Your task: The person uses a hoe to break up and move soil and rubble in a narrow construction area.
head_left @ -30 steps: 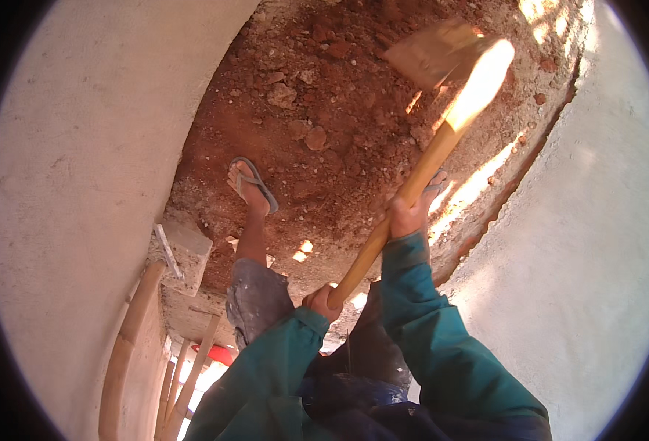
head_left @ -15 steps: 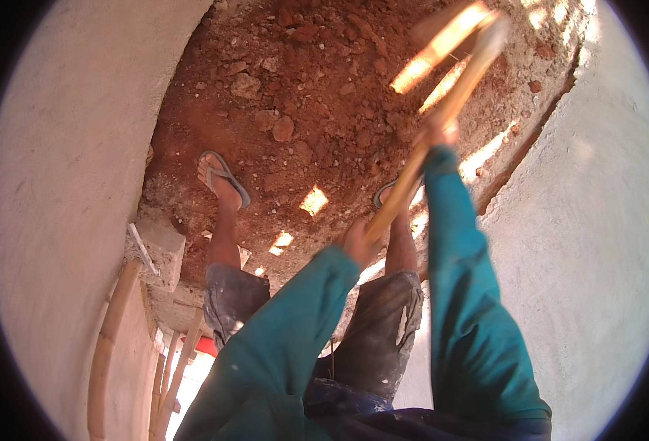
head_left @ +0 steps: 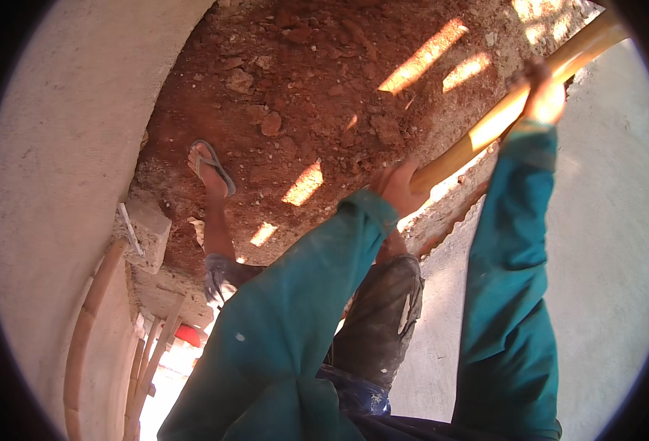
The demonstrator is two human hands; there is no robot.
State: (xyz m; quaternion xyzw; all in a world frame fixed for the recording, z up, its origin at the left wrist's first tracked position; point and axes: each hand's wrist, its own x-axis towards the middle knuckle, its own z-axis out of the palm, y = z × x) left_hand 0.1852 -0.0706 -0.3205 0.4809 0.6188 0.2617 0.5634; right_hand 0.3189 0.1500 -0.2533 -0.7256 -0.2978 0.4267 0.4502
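Observation:
A long, thick wooden tool handle (head_left: 478, 140) slants from the middle of the view up to the upper right. Its head is out of view past the upper right rim. My left hand (head_left: 400, 185) is closed round the near end of the handle. Farther up, my right hand (head_left: 545, 95) grips the shaft, slightly blurred and lit by the sun. Beneath the handle lies broken reddish soil (head_left: 317, 95) with lumps and small stones. Both teal sleeves reach forward, and my left arm and hand cover much of my right leg.
Pale plastered walls rise on the left (head_left: 67, 147) and right (head_left: 603, 220). My left foot, in a flip-flop (head_left: 218, 165), stands on the soil. A concrete block (head_left: 152, 228) and wooden poles (head_left: 85, 345) are at the left wall. Sunlight patches the ground.
Both hands have moved up and to the right with the handle. The tool's blurred head, seen earlier over the soil, has left the view. My head view has shifted slightly.

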